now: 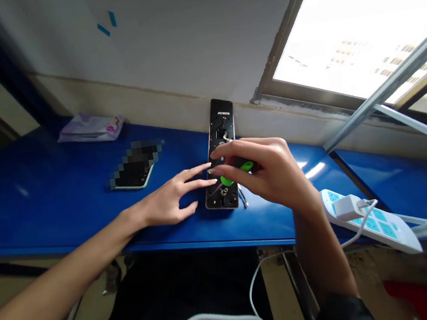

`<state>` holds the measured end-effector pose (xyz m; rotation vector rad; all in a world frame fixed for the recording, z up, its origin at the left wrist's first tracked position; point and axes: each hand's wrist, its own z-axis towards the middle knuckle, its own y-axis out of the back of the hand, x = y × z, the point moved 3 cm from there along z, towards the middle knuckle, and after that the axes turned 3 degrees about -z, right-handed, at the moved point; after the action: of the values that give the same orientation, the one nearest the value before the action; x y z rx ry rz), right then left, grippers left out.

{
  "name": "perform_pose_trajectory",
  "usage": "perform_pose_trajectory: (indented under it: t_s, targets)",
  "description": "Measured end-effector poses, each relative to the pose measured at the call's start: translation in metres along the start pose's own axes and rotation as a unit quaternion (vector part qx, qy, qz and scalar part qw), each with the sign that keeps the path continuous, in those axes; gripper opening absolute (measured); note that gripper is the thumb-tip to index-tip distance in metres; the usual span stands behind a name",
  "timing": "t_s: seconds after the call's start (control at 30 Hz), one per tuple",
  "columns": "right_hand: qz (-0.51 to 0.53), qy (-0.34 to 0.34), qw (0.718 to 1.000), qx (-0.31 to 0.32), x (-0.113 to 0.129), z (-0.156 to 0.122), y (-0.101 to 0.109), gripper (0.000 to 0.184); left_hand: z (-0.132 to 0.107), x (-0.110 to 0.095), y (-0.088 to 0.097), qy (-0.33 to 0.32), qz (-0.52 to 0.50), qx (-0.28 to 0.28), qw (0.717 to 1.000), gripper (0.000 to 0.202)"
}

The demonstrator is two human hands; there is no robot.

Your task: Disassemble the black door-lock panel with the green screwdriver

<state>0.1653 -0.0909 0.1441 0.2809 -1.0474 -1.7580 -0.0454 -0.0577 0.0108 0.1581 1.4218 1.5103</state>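
A long black panel (214, 127), which looks like the inner side of a door lock, lies lengthwise away from me with its screws and fittings facing up. My left hand (171, 199) has its fingers stretched out, and two fingertips rest at the panel's left edge. Over the panel's lower half, my right hand (269, 173) grips a screwdriver (227, 180) with a green and black handle. Its thin shaft slants down toward the lower left of the panel; I cannot make out exactly where the tip sits. Short wires (243, 198) stick out at the panel's right side.
Left of the panel a phone (133, 172) lies on the blue table (64, 202), with a tissue pack (92, 128) behind it. A white power strip (390, 233) with a plugged-in charger (349, 207) is at the right, near metal bars (386, 88). A white cable (196, 318) hangs in front.
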Motion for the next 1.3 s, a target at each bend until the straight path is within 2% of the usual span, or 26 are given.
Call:
perform_pose_trajectory:
  t_s: [0.23, 0.33, 0.4, 0.5, 0.6, 0.73, 0.9, 1.03, 1.17, 1.2, 1.3]
  targets:
    - [-0.026, -0.018, 0.999, 0.011, 0.002, 0.000, 0.005, 0.016, 0.000, 0.011, -0.007, 0.002, -0.048, -0.026, 0.998, 0.050]
    - [-0.096, -0.053, 0.991, 0.079, 0.001, -0.001, 0.007, 0.020, 0.001, 0.021, -0.011, 0.015, -0.073, -0.055, 0.996, 0.050]
    - [-0.163, -0.058, 0.978, 0.119, 0.000, -0.002, 0.007, 0.022, 0.001, 0.027, -0.013, -0.008, -0.090, -0.064, 0.994, 0.052]
    - [-0.210, -0.059, 0.965, 0.143, -0.002, -0.004, 0.009, 0.032, 0.001, 0.034, -0.014, -0.019, -0.084, -0.068, 0.994, 0.053]
    - [-0.181, -0.064, 0.973, 0.125, -0.003, -0.005, 0.009, 0.032, 0.000, 0.032, -0.014, -0.019, -0.088, -0.067, 0.994, 0.052]
    - [-0.091, -0.077, 0.989, 0.084, -0.001, -0.001, 0.009, 0.020, 0.000, 0.020, -0.013, 0.012, -0.127, -0.060, 0.990, 0.053]
    - [-0.018, -0.065, 0.998, 0.021, -0.001, -0.002, 0.006, 0.015, 0.002, 0.009, -0.008, -0.004, -0.126, -0.066, 0.990, 0.051]
    - [-0.007, -0.066, 0.997, -0.033, -0.003, -0.005, 0.003, 0.021, 0.001, 0.006, -0.004, -0.008, -0.101, -0.063, 0.993, 0.067]
    - [0.017, -0.024, 0.999, -0.029, 0.004, -0.005, 0.001, 0.042, 0.000, 0.005, -0.004, -0.043, -0.044, -0.040, 0.997, 0.069]
    - [0.007, -0.031, 0.999, -0.014, 0.005, -0.005, 0.000, 0.042, 0.000, 0.005, -0.005, -0.052, -0.030, -0.036, 0.998, 0.068]
    - [-0.037, -0.027, 0.998, -0.046, 0.008, -0.004, 0.001, 0.027, -0.001, 0.005, -0.007, -0.062, -0.003, -0.028, 0.998, 0.067]
